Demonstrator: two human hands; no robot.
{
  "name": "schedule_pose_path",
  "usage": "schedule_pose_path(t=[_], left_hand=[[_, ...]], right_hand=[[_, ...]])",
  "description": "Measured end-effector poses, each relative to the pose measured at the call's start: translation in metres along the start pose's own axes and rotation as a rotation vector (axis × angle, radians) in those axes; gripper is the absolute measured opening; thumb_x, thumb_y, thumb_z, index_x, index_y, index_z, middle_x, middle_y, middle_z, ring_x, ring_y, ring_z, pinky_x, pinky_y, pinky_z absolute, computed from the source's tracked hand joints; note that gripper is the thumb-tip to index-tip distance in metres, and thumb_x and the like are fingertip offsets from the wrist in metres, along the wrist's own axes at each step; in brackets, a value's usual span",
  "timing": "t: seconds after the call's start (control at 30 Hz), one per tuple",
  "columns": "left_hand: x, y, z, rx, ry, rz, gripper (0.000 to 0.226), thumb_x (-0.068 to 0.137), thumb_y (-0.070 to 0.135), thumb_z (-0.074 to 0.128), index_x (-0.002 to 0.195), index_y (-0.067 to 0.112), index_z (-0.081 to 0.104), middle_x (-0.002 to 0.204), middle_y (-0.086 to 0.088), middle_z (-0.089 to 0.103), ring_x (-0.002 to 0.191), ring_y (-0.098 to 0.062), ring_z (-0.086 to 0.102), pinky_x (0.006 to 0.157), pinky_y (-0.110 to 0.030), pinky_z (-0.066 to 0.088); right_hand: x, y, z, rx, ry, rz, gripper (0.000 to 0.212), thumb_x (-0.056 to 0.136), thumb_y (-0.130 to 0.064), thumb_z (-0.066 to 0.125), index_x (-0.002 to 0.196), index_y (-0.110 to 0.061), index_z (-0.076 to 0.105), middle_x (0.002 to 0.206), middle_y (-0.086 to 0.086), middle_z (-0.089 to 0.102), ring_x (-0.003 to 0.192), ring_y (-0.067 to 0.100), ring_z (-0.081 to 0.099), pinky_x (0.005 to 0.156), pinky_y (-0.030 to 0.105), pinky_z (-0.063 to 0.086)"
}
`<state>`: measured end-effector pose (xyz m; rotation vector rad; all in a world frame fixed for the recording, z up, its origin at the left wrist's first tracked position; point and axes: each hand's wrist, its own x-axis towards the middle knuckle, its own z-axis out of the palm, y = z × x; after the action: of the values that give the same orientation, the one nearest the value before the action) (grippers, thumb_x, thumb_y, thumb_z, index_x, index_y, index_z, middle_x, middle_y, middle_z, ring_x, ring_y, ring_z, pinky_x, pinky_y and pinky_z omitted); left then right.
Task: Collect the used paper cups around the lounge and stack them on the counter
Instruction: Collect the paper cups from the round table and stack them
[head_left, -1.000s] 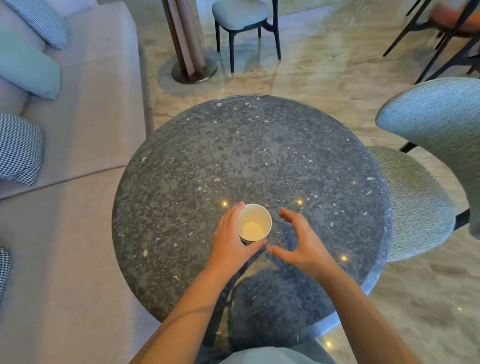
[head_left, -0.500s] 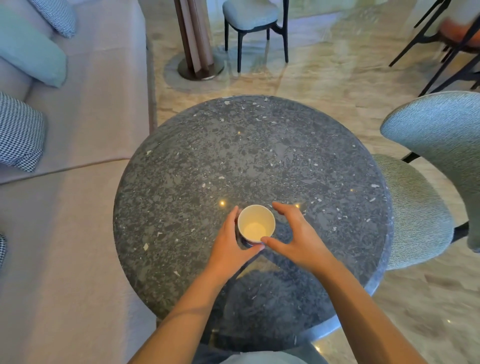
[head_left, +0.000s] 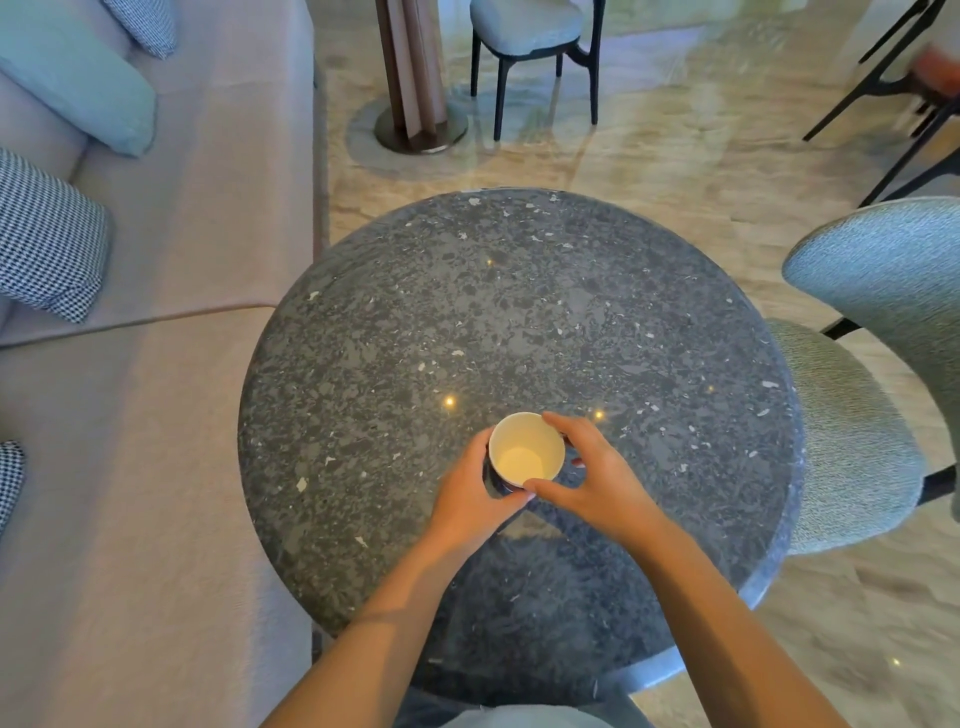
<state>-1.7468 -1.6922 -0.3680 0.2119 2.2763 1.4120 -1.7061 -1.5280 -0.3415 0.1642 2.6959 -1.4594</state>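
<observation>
Hands are holding one paper cup (head_left: 525, 454) between them on the near half of the speckled table (head_left: 519, 301): the left hand (head_left: 467, 501) is gripping its near-left wall, the right hand (head_left: 597, 480) is curling round the rim. The cup is standing upright and looking empty, though the pale patch inside may be dregs. Pickup is the step in hand; next is calling for a level lift and a carry to the counter, not showing here. Farther off, a grey chair (head_left: 852, 431) is flanking the right, a sofa (head_left: 156, 467) the left.
</observation>
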Motion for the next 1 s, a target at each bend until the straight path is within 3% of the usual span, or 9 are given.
schedule_pose_path(t=[0.17,0.27,0.37,0.5,0.6,0.67,0.77,0.83,1.0], left_hand=[[-0.001,0.007,0.001,0.005,0.002,0.003,0.063,0.065,0.031,0.082,0.109,0.050,0.039,0.109,0.025,0.055,0.100,0.015,0.049,0.072,-0.007,0.044],[-0.006,0.016,-0.001,-0.017,0.011,0.001,0.065,0.063,0.037,0.083,0.112,0.045,0.041,0.111,0.027,0.052,0.099,0.020,0.046,0.072,0.000,0.039],[-0.011,0.025,-0.004,-0.013,0.037,0.013,0.069,0.063,0.039,0.083,0.117,0.038,0.040,0.111,0.028,0.050,0.100,0.016,0.046,0.071,-0.003,0.040],[-0.017,0.036,-0.014,0.019,0.057,0.060,0.065,0.065,0.032,0.082,0.112,0.040,0.038,0.107,0.031,0.048,0.097,0.019,0.045,0.070,-0.006,0.040],[-0.019,0.044,-0.024,0.026,0.062,0.113,0.063,0.067,0.027,0.081,0.108,0.041,0.036,0.106,0.031,0.046,0.096,0.017,0.046,0.071,0.000,0.038],[-0.021,0.051,-0.030,0.029,0.060,0.142,0.064,0.067,0.026,0.081,0.112,0.038,0.036,0.106,0.029,0.046,0.098,0.008,0.049,0.072,0.001,0.037],[-0.026,0.061,-0.034,0.008,0.047,0.193,0.064,0.066,0.027,0.081,0.113,0.034,0.038,0.107,0.024,0.049,0.101,0.000,0.051,0.073,0.001,0.037],[-0.035,0.066,-0.035,-0.001,0.032,0.252,0.063,0.065,0.029,0.081,0.112,0.033,0.040,0.106,0.023,0.050,0.099,0.005,0.052,0.073,0.003,0.036],[-0.066,0.072,-0.032,-0.041,-0.087,0.333,0.060,0.066,0.025,0.081,0.108,0.035,0.040,0.104,0.026,0.051,0.095,0.020,0.049,0.074,0.002,0.036]], right_hand=[[-0.005,0.001,-0.002,0.052,0.026,0.038,0.069,0.074,-0.037,0.072,0.133,-0.025,0.037,0.124,-0.014,0.043,0.112,0.002,0.045,0.092,0.022,0.040],[-0.014,-0.004,-0.009,0.109,0.081,0.065,0.067,0.074,-0.051,0.060,0.132,-0.026,0.038,0.123,-0.012,0.048,0.108,-0.008,0.046,0.088,0.012,0.040],[-0.024,-0.009,-0.018,0.115,0.146,0.084,0.069,0.073,-0.059,0.050,0.133,-0.027,0.038,0.122,-0.013,0.049,0.109,-0.008,0.046,0.085,0.010,0.036],[-0.036,-0.018,-0.027,-0.004,0.206,0.057,0.069,0.076,-0.059,0.045,0.135,-0.023,0.038,0.128,-0.008,0.047,0.118,0.003,0.042,0.093,0.024,0.037],[-0.046,-0.029,-0.030,-0.128,0.277,0.038,0.068,0.078,-0.056,0.044,0.134,-0.018,0.041,0.131,-0.001,0.048,0.122,0.012,0.041,0.097,0.029,0.037],[-0.057,-0.037,-0.030,-0.210,0.339,0.035,0.063,0.081,-0.050,0.047,0.132,-0.015,0.044,0.129,0.003,0.050,0.122,0.017,0.043,0.099,0.027,0.034],[-0.074,-0.049,-0.027,-0.321,0.404,0.041,0.054,0.082,-0.034,0.062,0.128,-0.009,0.050,0.126,0.009,0.054,0.119,0.028,0.048,0.101,0.042,0.038],[-0.087,-0.057,-0.022,-0.393,0.432,0.054,0.052,0.080,-0.029,0.068,0.125,-0.007,0.053,0.124,0.013,0.056,0.117,0.033,0.050,0.098,0.050,0.040],[-0.130,-0.074,-0.005,-0.467,0.531,0.148,0.052,0.077,-0.026,0.071,0.123,-0.008,0.055,0.123,0.013,0.058,0.119,0.034,0.050,0.096,0.056,0.040]])
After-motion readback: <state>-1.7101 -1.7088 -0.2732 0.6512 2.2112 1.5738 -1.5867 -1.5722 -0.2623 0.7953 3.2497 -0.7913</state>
